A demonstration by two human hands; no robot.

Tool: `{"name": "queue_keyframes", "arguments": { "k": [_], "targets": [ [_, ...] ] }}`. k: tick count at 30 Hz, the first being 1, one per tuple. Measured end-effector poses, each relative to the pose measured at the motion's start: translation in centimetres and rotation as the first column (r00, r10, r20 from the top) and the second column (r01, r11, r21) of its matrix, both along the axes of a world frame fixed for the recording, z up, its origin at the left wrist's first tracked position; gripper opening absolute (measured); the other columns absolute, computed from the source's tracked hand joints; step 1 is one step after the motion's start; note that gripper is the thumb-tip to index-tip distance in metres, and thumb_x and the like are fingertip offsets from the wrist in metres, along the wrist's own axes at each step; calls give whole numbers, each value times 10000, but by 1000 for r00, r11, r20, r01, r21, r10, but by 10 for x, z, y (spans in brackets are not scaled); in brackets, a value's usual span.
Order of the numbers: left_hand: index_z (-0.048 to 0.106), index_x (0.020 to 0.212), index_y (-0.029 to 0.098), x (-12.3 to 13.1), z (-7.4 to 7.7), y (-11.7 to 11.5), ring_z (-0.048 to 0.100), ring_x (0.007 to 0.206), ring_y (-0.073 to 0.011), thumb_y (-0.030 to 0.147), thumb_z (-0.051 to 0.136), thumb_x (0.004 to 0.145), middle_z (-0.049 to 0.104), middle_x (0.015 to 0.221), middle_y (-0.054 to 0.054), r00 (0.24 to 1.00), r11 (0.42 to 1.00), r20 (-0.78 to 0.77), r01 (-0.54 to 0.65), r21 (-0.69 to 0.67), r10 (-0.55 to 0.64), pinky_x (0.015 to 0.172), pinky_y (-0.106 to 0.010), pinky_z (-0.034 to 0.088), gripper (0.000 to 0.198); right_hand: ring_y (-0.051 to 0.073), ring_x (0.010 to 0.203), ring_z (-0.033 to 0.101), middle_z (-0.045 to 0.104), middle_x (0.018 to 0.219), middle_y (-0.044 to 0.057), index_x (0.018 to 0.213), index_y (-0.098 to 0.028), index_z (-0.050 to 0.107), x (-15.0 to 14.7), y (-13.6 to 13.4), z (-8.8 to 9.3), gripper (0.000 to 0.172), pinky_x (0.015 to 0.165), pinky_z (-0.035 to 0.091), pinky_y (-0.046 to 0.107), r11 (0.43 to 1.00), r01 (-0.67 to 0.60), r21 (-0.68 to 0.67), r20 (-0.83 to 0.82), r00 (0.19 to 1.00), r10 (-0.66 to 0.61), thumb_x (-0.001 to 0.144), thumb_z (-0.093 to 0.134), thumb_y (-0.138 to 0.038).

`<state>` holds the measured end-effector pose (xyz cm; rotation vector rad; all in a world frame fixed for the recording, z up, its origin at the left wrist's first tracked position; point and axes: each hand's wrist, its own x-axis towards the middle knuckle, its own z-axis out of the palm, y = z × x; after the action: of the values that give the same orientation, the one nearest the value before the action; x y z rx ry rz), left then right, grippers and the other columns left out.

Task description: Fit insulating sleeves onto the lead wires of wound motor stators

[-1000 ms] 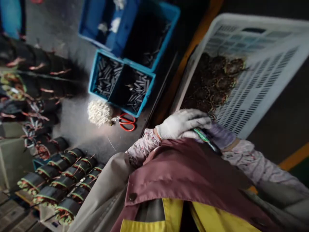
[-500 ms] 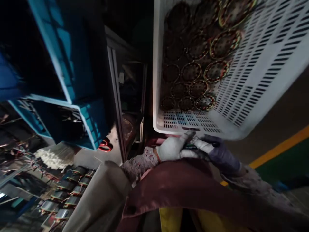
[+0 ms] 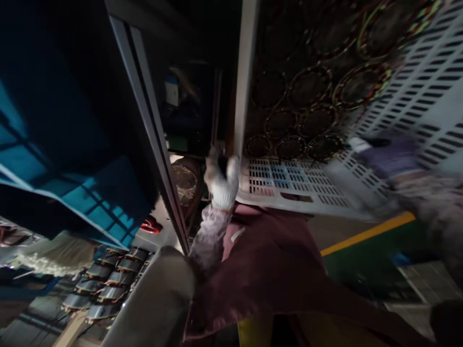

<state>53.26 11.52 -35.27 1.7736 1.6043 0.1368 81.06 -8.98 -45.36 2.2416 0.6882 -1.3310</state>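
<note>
A white slotted plastic crate (image 3: 289, 185) fills the upper right, with several round wound coils (image 3: 307, 86) lying in it. My left hand (image 3: 222, 176), in a white glove, is curled round the crate's near left corner by its rim. My right hand (image 3: 387, 154), in a purple glove, is up against the crate's right wall. It is smeared by motion, so its fingers do not show clearly. My dark red apron (image 3: 267, 270) hangs below the crate.
A metal table edge (image 3: 152, 130) runs diagonally just left of my left hand. Blue bins (image 3: 72, 193), red scissors (image 3: 150, 224), a white tufted bundle (image 3: 54, 250) and rows of wound stators (image 3: 104, 279) lie to the left. A yellow floor line (image 3: 365, 233) runs lower right.
My hands were together in front of me below the crate. They have moved apart, the left to the crate's near left corner and the right to its right wall. The crate looms closer.
</note>
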Motion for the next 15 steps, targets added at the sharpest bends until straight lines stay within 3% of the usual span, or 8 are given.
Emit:
{"name": "queue_keyframes", "arguments": {
  "k": [3, 5, 10, 15],
  "targets": [
    [588, 1161, 154, 17, -45, 7, 633, 1162, -189, 544, 440, 943, 670, 1172, -119, 1000, 972, 0, -14, 235, 14, 1044, -345, 492, 471, 259, 820, 610, 688, 919, 178, 969, -107, 703, -13, 9, -57, 514, 666, 412, 356, 987, -111, -114, -49, 993, 106, 893, 404, -518],
    [582, 1139, 170, 15, -61, 4, 647, 1143, -177, 513, 453, 951, 689, 1121, -93, 999, 952, 20, 22, 305, -29, 1038, -332, 501, 411, 269, 874, 615, 681, 1014, 206, 1063, -79, 690, -20, 8, -81, 500, 666, 393, 353, 968, -182, -174, -87, 982, 169, 890, 428, -467],
    [557, 1133, 221, 2, -63, -5, 623, 1193, -183, 556, 419, 955, 694, 1113, -63, 996, 965, -17, 89, 245, -88, 1045, -348, 505, 404, 297, 997, 614, 662, 1122, 211, 1180, -78, 656, -26, 0, -102, 549, 671, 375, 346, 921, -311, -234, -162, 947, 278, 928, 366, -471],
    [539, 1104, 203, 4, -65, -4, 648, 1132, -171, 556, 404, 964, 693, 1107, -79, 996, 948, 0, 89, 307, -94, 1019, -341, 518, 403, 294, 1009, 622, 662, 1115, 188, 1122, -122, 675, -29, -12, -110, 506, 682, 400, 337, 908, -357, -217, -161, 931, 328, 923, 379, -482]
  ]
}}
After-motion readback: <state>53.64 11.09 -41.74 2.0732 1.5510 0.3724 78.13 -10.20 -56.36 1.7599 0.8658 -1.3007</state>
